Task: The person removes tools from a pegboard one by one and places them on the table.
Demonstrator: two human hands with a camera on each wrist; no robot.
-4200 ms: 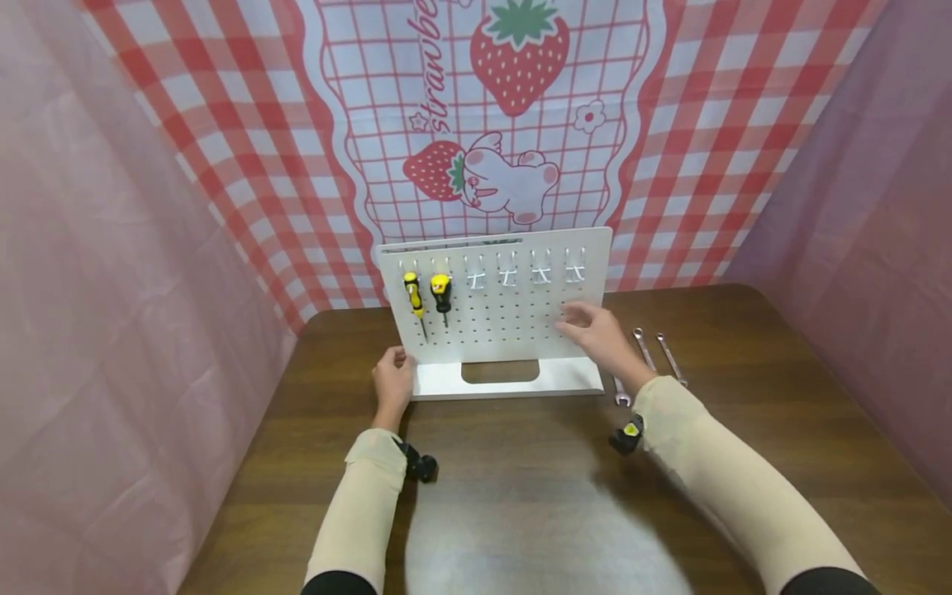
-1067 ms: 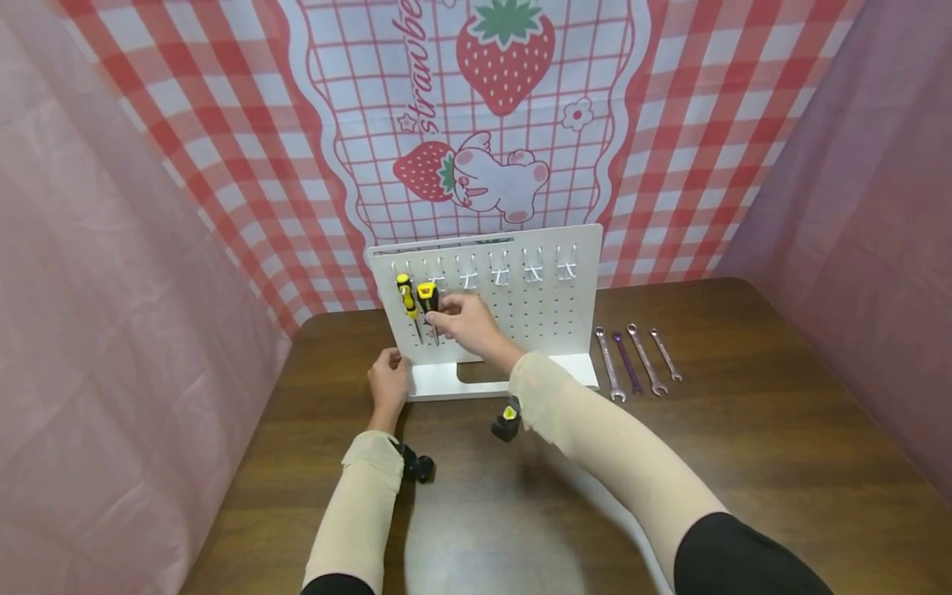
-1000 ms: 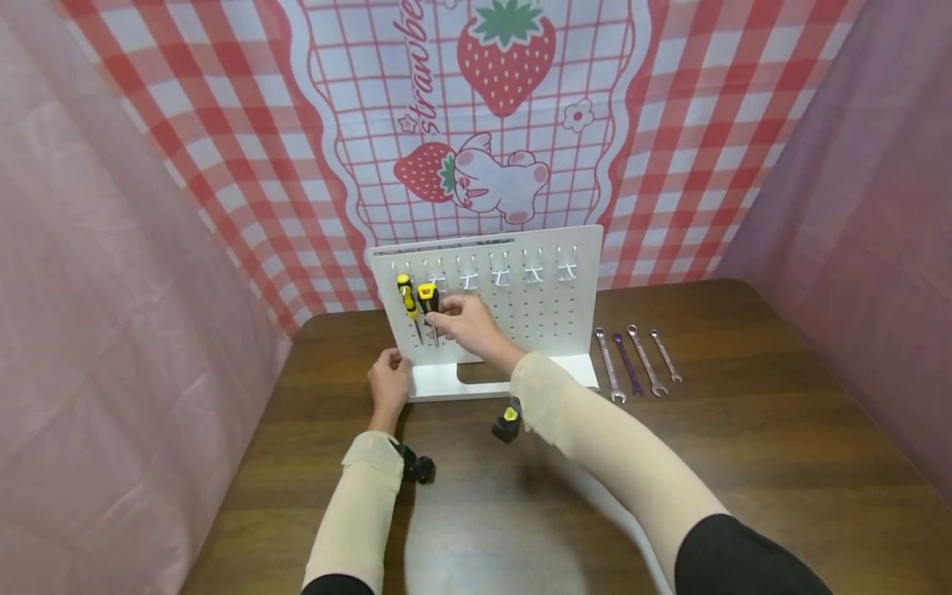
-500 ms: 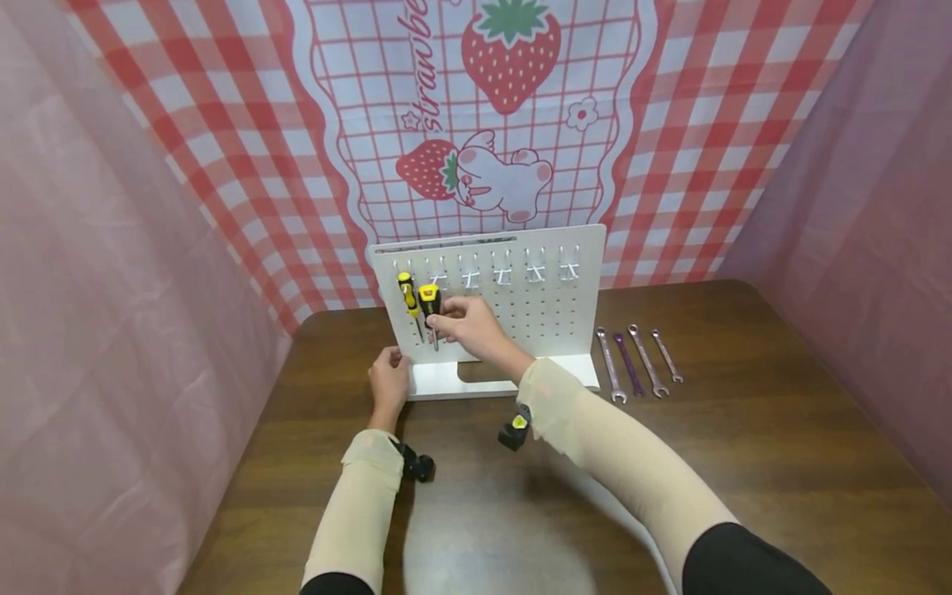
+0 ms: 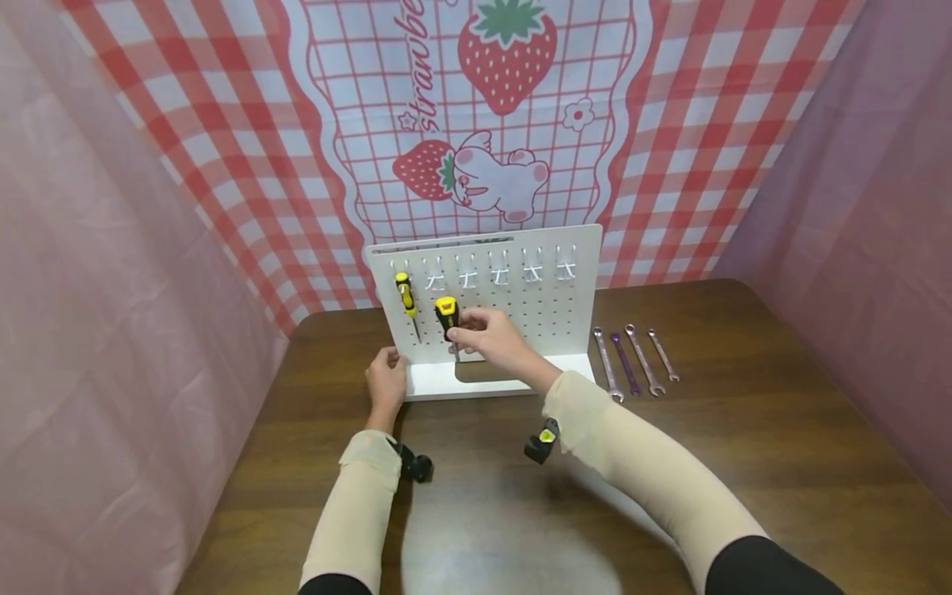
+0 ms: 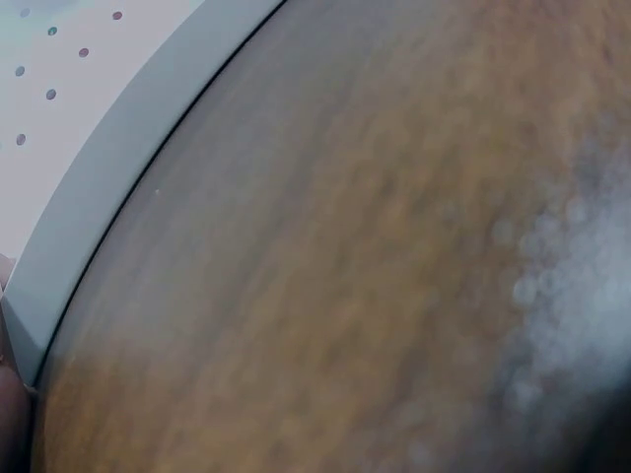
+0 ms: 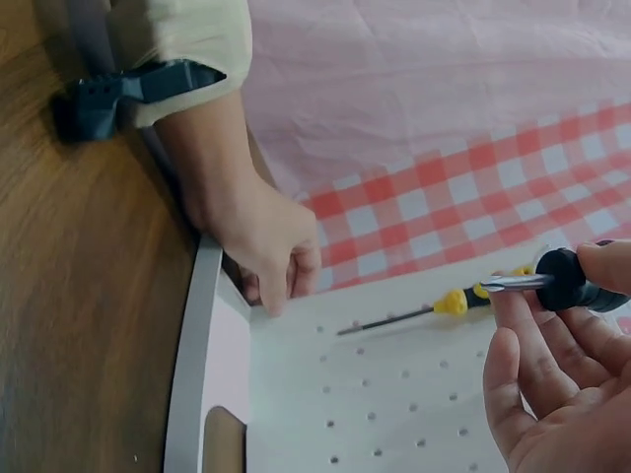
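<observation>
My right hand (image 5: pixel 497 339) pinches a short black-and-yellow screwdriver (image 5: pixel 446 311) between thumb and fingers, in front of the white pegboard (image 5: pixel 550 335) and off its hook. In the right wrist view the screwdriver's metal tip (image 7: pixel 513 283) points left, clear of the board. A slimmer yellow-and-black screwdriver (image 5: pixel 405 294) hangs from the leftmost hook with its shaft down. At the board's lower left corner my left hand (image 5: pixel 387 382) holds the edge, fingers curled there. The left wrist view catches only the board's base rim (image 6: pixel 128 168) and a sliver of hand.
Several clear hooks (image 5: pixel 500 273) line the top of the pegboard to the right. Several wrenches, one of them a purple wrench (image 5: pixel 626 364), lie side by side on the wooden table (image 5: pixel 476 496) right of the board. A checked strawberry cloth (image 5: pixel 245 165) hangs behind.
My right hand went from the board's right side to the short screwdriver, took it, and has drawn it off its hook, rightward and toward me. The left hand has stayed at the corner.
</observation>
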